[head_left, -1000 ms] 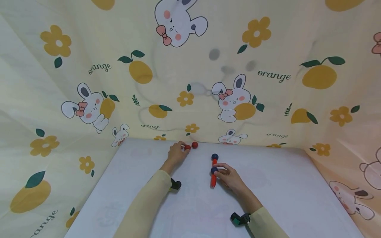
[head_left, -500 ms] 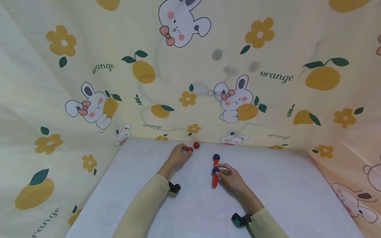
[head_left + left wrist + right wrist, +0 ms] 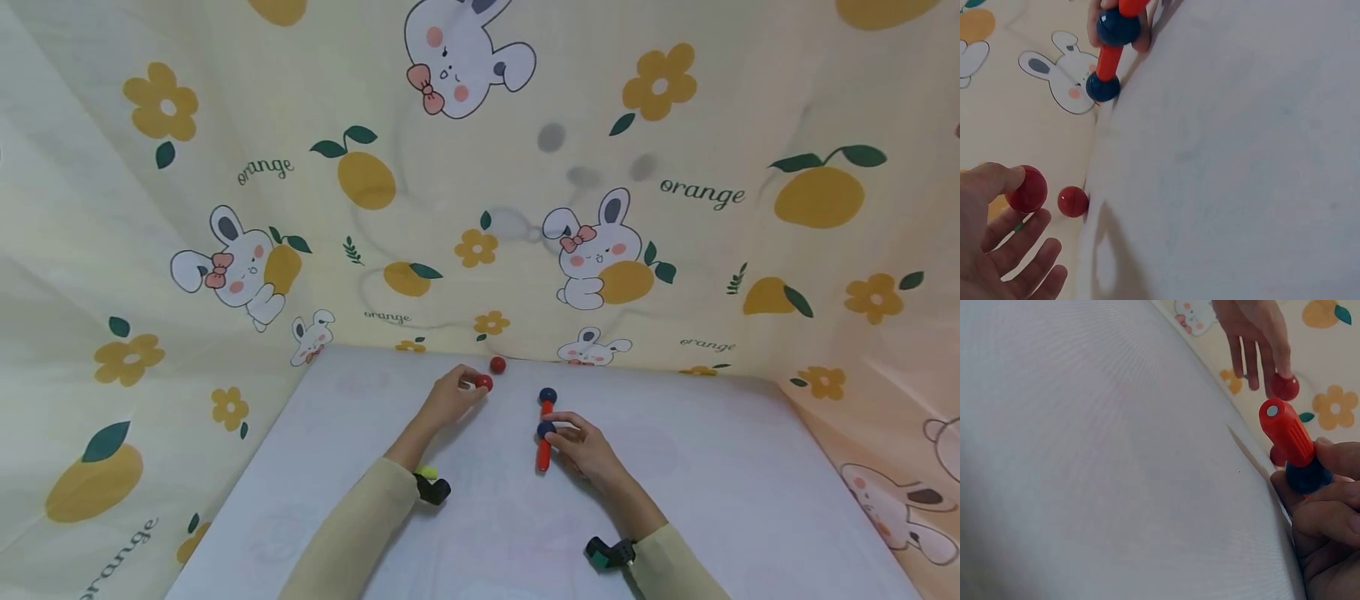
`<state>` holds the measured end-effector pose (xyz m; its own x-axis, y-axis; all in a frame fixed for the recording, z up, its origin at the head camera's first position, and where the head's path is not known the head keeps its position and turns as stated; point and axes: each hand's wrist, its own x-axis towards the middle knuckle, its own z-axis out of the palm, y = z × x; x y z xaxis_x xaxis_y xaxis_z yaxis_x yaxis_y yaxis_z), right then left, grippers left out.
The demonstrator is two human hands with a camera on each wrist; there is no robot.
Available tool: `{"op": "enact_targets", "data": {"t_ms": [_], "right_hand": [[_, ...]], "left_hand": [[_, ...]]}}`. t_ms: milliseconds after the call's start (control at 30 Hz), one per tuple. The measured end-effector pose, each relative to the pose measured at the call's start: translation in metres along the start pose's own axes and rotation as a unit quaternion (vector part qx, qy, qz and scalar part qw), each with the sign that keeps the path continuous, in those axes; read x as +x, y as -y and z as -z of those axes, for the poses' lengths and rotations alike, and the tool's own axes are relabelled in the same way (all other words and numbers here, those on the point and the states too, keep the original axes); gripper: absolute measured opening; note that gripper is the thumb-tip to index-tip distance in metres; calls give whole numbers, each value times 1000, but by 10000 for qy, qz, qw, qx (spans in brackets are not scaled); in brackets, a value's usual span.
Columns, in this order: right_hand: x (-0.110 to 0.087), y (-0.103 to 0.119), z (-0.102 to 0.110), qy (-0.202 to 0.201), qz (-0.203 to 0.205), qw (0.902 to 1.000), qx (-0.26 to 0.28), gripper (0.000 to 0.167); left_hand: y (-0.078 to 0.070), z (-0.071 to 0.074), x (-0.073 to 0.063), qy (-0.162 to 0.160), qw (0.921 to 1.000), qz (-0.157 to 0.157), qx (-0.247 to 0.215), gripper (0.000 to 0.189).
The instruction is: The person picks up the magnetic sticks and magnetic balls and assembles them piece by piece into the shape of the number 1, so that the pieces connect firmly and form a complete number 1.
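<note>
My left hand (image 3: 453, 396) pinches a glossy red ball (image 3: 483, 382) between thumb and fingertips, with its other fingers spread in the left wrist view. A second red ball (image 3: 498, 365) lies just beyond, at the table's back edge. To the right, my right hand (image 3: 588, 450) holds a chain of two dark blue balls and two red rods. Its thumb and fingers grip the middle blue ball (image 3: 545, 430). One red rod (image 3: 543, 457) points towards me, its end showing a silvery disc in the right wrist view. The other rod leads to the far blue ball (image 3: 548, 396).
Both hands work over a white tabletop (image 3: 480, 533). Behind it hangs a cream cloth (image 3: 450, 292) printed with rabbits and oranges, which also closes off both sides. A small dark camera (image 3: 433, 490) sits at the left wrist, another dark device (image 3: 609, 553) at the right.
My left hand has drawn the pinched red ball towards me, away from the other red ball. The right hand keeps its grip on the chain in about the same place.
</note>
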<state>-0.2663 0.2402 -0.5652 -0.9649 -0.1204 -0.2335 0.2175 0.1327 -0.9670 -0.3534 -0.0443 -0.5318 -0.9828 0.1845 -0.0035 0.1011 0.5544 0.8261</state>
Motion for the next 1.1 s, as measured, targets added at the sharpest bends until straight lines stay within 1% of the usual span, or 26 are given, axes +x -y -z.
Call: {"op": "enact_targets", "data": {"t_ms": [267, 400, 533, 633, 700, 833, 1100], "right_hand": [[3, 0, 1, 4, 107, 9999, 2, 40], [4, 0, 0, -85, 7, 10000, -20, 40], [3, 0, -1, -147, -133, 9997, -122, 39], [1, 0, 0, -148, -156, 9996, -167, 38], [1, -1, 0, -161, -144, 9996, -165, 38], [2, -2, 1, -176, -93, 9997, -152, 38], [2, -3, 1, -79, -40, 10000, -13, 40]], "left_hand": [[-9, 4, -16, 233, 9986, -457, -123, 34], [-15, 5, -28, 342, 9968, -674, -268, 34], [-20, 4, -41, 511, 9944, -874, -315, 35], [-22, 3, -48, 649, 9919, -1044, -321, 36], [-23, 1, -52, 732, 9907, -1090, -343, 36], [-26, -1, -60, 886, 9894, -1086, -386, 37], [-24, -4, -73, 1185, 9880, -951, -285, 36]]}}
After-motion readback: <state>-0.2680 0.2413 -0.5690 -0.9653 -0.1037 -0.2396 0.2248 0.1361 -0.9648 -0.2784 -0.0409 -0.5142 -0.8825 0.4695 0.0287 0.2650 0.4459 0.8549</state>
